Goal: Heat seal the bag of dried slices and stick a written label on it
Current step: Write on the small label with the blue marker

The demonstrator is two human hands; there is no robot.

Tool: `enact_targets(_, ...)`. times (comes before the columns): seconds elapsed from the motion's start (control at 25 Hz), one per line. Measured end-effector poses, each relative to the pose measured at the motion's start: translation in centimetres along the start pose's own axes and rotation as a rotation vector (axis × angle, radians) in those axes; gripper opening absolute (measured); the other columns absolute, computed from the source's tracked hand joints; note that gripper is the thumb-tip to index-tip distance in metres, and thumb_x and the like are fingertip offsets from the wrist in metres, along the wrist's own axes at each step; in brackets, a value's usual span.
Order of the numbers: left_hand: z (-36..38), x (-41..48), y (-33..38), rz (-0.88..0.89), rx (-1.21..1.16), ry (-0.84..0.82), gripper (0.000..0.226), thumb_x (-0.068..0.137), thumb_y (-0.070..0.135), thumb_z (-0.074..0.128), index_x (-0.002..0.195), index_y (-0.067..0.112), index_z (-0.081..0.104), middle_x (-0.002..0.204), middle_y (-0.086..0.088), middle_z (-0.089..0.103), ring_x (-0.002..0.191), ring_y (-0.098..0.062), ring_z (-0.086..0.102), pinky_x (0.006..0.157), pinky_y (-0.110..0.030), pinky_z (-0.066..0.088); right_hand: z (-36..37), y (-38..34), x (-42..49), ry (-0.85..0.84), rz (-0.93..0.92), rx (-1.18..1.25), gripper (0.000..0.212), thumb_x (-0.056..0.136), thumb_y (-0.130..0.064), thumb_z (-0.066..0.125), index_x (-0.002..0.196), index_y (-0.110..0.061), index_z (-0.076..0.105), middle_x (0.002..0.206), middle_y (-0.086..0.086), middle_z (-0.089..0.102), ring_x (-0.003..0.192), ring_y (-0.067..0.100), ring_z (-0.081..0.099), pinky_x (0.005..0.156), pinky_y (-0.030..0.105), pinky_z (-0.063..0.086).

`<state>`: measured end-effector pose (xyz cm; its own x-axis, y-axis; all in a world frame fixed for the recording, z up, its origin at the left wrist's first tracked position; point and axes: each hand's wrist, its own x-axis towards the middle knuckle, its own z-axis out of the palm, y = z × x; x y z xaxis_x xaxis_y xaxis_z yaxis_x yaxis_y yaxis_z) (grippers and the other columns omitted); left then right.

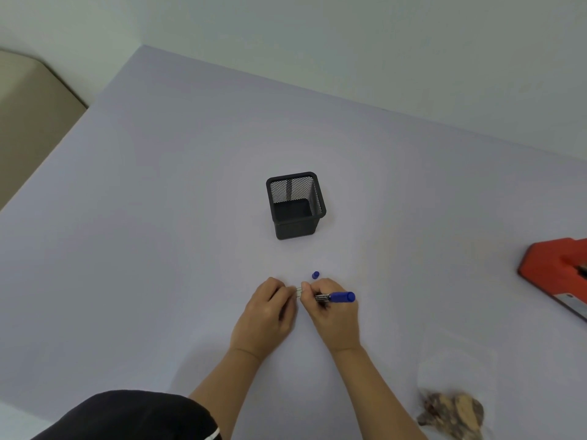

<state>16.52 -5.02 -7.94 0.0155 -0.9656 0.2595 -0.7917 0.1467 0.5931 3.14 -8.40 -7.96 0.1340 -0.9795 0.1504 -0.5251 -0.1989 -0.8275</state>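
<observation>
Right between my hands, the little label [299, 292] looks ready for writing, though I can't tell if it lies flat on the worktop [158, 217]. My left hand [270, 308] pinches its edge and my right hand [330, 315] is wrapped round the blue marker [338, 297], so the hands are almost touching. My tip is to pin the label flat, write small and let the ink dry. The cap [315, 275] lies just past the right hand. The bag of dried slices [457, 376] waits right of my right forearm, and the heat sealer [552, 271] is farther right.
</observation>
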Motion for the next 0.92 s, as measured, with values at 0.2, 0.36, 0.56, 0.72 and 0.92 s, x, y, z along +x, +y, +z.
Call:
enact_targets(0.2,0.06,-0.18,0.01,-0.010,0.000,0.000,0.017,0.084,0.012,0.052,0.082,0.002,0.066,0.073,-0.008,0.055,0.068,-0.011,0.042,0.065,-0.019,0.042,-0.03,-0.10,-0.04,0.007,-0.001,-0.009,0.038,0.087,-0.031,0.050,0.059,-0.006,0.048,0.052,0.006,0.048,0.050,0.019,0.041,0.049,0.018,0.037)
enact_targets(0.36,0.07,-0.10,0.15,-0.008,-0.007,0.008,0.017,0.085,0.012,0.052,0.083,0.002,0.065,0.073,-0.008,0.054,0.067,-0.011,0.042,0.065,-0.019,0.042,-0.11,-0.04,0.06,0.030,0.001,-0.008,0.036,0.087,-0.030,0.051,0.060,-0.008,0.049,0.053,0.003,0.048,0.050,0.017,0.041,0.050,0.015,0.036)
enact_targets(0.56,-0.02,-0.16,0.21,-0.007,-0.004,0.005,0.016,0.085,0.012,0.052,0.084,0.002,0.065,0.073,-0.008,0.055,0.067,-0.011,0.043,0.066,-0.019,0.042,-0.17,-0.15,0.03,0.045,0.006,0.013,0.035,0.087,-0.030,0.051,0.060,-0.008,0.049,0.053,0.003,0.048,0.053,0.017,0.042,0.053,0.008,0.034)
enact_targets(0.72,0.07,-0.18,0.09,-0.003,0.002,0.003,0.016,0.085,0.012,0.052,0.085,0.003,0.065,0.074,-0.008,0.055,0.068,-0.010,0.043,0.067,-0.018,0.042,-0.19,-0.16,-0.03,0.019,0.002,0.016,0.034,0.087,-0.032,0.050,0.061,-0.010,0.049,0.054,-0.004,0.044,0.053,0.012,0.041,0.055,0.006,0.033)
enact_targets(0.92,0.03,-0.03,0.11,-0.020,-0.003,-0.015,0.016,0.085,0.013,0.052,0.087,0.004,0.065,0.077,-0.007,0.056,0.069,-0.010,0.045,0.069,-0.017,0.042,-0.29,-0.47,0.21,0.022,0.016,0.039,0.033,0.087,-0.034,0.050,0.062,-0.013,0.050,0.058,-0.011,0.041,0.052,0.002,0.039,0.055,0.004,0.033)
